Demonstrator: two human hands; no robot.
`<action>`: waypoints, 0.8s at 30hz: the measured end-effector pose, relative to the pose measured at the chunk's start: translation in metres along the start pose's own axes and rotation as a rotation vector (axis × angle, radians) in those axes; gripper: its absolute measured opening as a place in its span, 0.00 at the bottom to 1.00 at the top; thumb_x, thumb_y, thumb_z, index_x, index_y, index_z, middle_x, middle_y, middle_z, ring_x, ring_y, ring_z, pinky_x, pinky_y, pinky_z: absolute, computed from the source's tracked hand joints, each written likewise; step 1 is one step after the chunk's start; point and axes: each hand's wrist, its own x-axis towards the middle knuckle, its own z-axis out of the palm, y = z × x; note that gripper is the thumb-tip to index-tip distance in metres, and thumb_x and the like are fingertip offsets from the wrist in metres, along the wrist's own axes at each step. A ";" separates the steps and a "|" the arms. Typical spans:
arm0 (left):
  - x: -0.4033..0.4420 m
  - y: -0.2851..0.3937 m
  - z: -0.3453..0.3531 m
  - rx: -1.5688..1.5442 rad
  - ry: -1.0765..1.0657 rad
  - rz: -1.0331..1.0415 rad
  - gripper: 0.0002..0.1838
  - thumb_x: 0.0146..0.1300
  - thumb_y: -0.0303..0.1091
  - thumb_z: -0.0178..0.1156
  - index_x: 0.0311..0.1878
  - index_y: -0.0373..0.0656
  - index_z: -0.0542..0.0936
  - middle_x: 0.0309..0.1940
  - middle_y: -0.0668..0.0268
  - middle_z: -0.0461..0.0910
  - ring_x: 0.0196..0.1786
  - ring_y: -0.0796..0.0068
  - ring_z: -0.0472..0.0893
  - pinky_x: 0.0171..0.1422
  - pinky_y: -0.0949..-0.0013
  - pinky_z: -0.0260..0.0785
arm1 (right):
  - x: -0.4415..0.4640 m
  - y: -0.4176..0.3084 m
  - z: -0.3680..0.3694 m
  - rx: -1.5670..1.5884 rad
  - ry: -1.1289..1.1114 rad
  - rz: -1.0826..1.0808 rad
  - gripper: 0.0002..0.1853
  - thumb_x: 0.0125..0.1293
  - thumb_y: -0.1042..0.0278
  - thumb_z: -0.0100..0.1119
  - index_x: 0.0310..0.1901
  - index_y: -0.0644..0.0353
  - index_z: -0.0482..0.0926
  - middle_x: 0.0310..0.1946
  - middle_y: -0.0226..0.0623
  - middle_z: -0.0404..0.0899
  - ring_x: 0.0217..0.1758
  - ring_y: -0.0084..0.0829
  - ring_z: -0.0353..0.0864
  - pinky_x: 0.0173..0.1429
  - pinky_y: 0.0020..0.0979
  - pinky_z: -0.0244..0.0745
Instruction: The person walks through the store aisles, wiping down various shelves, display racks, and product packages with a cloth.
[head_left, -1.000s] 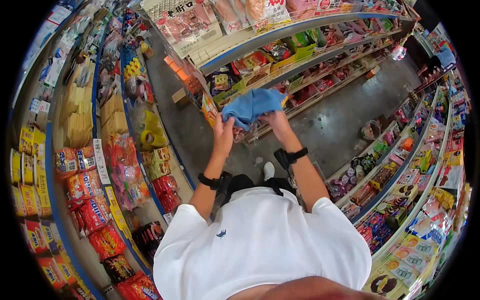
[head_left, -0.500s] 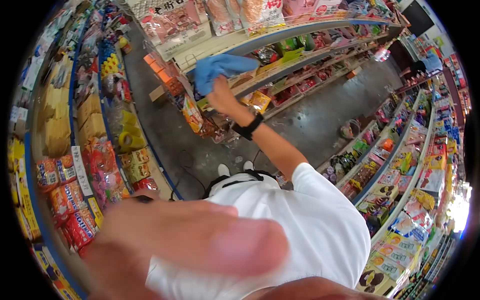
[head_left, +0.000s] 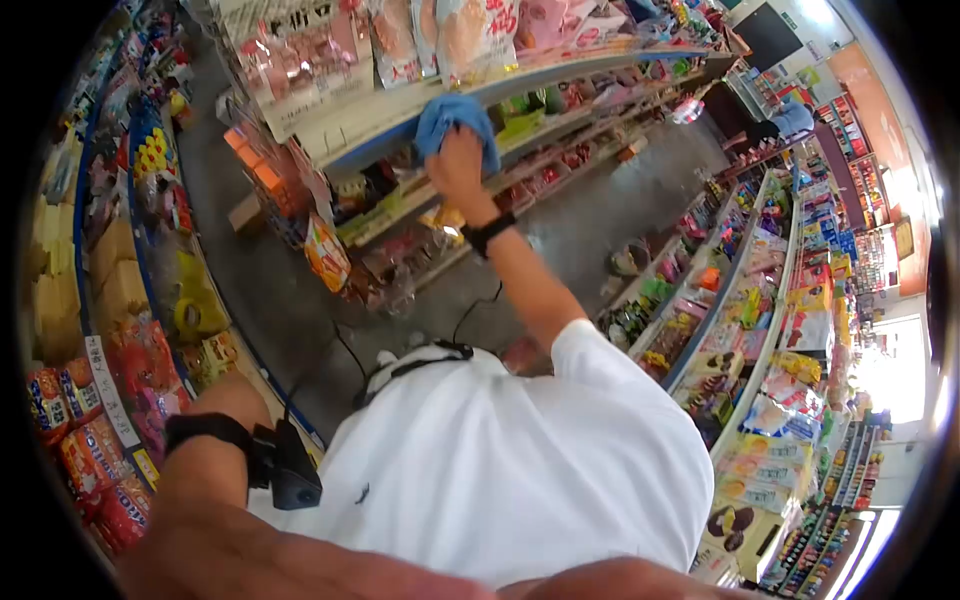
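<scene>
My right hand [head_left: 458, 168], with a black band on its wrist, is closed on a crumpled blue cloth [head_left: 447, 115]. The cloth is against the front edge of the upper shelf [head_left: 385, 125], just below packaged food bags [head_left: 475, 38]. Close to the camera, at the lower left, is my left hand [head_left: 240, 555]; it is blurred and cut off by the frame, so its fingers cannot be made out. A small black device [head_left: 292, 470] is strapped to my left wrist.
Shelves of snack packets [head_left: 100, 455] run along the left. More stocked shelves [head_left: 770, 400] curve along the right. Orange boxes [head_left: 255, 165] stand at the shelf's end. Dark cables [head_left: 348, 350] hang over the grey floor [head_left: 300, 290]. Another person [head_left: 790, 120] is far back right.
My right hand has moved the cloth rightward along the shelf edge, and the cloth is more bunched. My left hand has dropped lower, uncovering the wrist device. The view has shifted.
</scene>
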 end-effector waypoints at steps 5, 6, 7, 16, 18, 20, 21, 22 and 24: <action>-0.010 0.014 -0.014 -0.056 -0.065 0.136 0.27 0.75 0.52 0.43 0.70 0.48 0.68 0.68 0.62 0.66 0.70 0.70 0.61 0.73 0.51 0.45 | 0.014 0.006 -0.007 -0.055 -0.007 0.059 0.18 0.61 0.64 0.58 0.50 0.67 0.75 0.47 0.58 0.73 0.51 0.59 0.73 0.55 0.54 0.68; -0.012 0.017 -0.015 -0.064 -0.073 0.157 0.27 0.76 0.52 0.42 0.71 0.49 0.68 0.69 0.63 0.65 0.70 0.71 0.61 0.73 0.51 0.44 | 0.014 -0.001 -0.004 -0.092 0.053 0.054 0.17 0.62 0.64 0.57 0.49 0.65 0.75 0.47 0.57 0.74 0.49 0.58 0.72 0.53 0.53 0.67; -0.015 0.022 -0.016 -0.071 -0.081 0.178 0.27 0.76 0.52 0.42 0.71 0.49 0.68 0.70 0.63 0.64 0.71 0.71 0.60 0.74 0.52 0.42 | 0.017 -0.009 0.002 -0.082 0.040 0.041 0.17 0.62 0.64 0.57 0.49 0.65 0.75 0.47 0.57 0.74 0.49 0.58 0.72 0.53 0.53 0.67; -0.034 0.032 -0.045 -0.262 -0.218 0.353 0.28 0.77 0.51 0.38 0.74 0.50 0.65 0.77 0.66 0.58 0.78 0.76 0.53 0.81 0.53 0.31 | -0.026 -0.101 0.011 0.040 -0.043 -0.176 0.23 0.46 0.68 0.64 0.47 0.59 0.79 0.44 0.49 0.74 0.50 0.53 0.73 0.53 0.49 0.69; -0.036 0.036 -0.053 -0.308 -0.264 0.390 0.28 0.77 0.50 0.37 0.75 0.50 0.65 0.78 0.67 0.56 0.80 0.77 0.51 0.82 0.54 0.29 | -0.024 -0.105 0.007 0.042 -0.053 -0.241 0.24 0.43 0.69 0.64 0.48 0.57 0.79 0.44 0.45 0.75 0.50 0.51 0.74 0.55 0.47 0.70; -0.037 0.042 -0.060 -0.334 -0.296 0.422 0.29 0.78 0.50 0.36 0.75 0.50 0.64 0.79 0.68 0.55 0.82 0.78 0.50 0.84 0.54 0.27 | -0.020 -0.097 0.001 0.022 -0.065 -0.273 0.24 0.43 0.69 0.64 0.48 0.57 0.79 0.44 0.44 0.76 0.50 0.50 0.75 0.54 0.48 0.70; -0.037 0.044 -0.064 -0.340 -0.295 0.432 0.29 0.78 0.50 0.35 0.76 0.50 0.64 0.80 0.68 0.54 0.82 0.79 0.49 0.85 0.54 0.25 | -0.016 -0.089 -0.003 0.000 -0.066 -0.309 0.24 0.43 0.68 0.64 0.47 0.58 0.79 0.43 0.44 0.76 0.49 0.50 0.75 0.54 0.48 0.70; -0.034 0.046 -0.068 -0.346 -0.305 0.444 0.29 0.78 0.50 0.35 0.76 0.50 0.64 0.80 0.68 0.54 0.82 0.79 0.49 0.85 0.54 0.25 | -0.012 -0.073 -0.003 -0.013 -0.059 -0.312 0.24 0.43 0.68 0.64 0.47 0.58 0.79 0.43 0.44 0.76 0.49 0.50 0.75 0.54 0.48 0.70; -0.023 0.073 -0.070 0.159 -0.161 0.141 0.25 0.75 0.51 0.44 0.69 0.52 0.67 0.65 0.69 0.60 0.68 0.75 0.56 0.70 0.56 0.41 | -0.012 -0.046 0.009 -0.058 -0.065 -0.187 0.23 0.44 0.68 0.64 0.46 0.59 0.78 0.44 0.45 0.77 0.49 0.49 0.76 0.53 0.50 0.71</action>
